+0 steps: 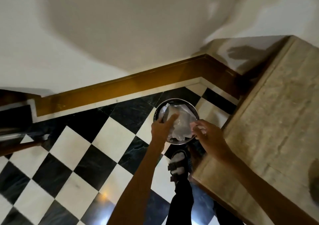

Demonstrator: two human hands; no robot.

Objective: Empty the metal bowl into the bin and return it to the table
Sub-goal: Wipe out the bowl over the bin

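A round metal bowl [176,102] filled with crumpled white paper and plastic hangs over the black-and-white checkered floor, close to the wall corner. My left hand [161,128] grips its left rim, with the forefinger stretched over the contents. My right hand [206,132] pinches the right rim. No separate bin can be made out; anything under the bowl is hidden by it. The beige stone table [276,112] stands just right of the bowl.
A brown skirting board [120,88] runs along the white wall behind the bowl. My sandalled foot [178,166] stands on the floor directly below it. Dark furniture [12,131] sits at the left edge.
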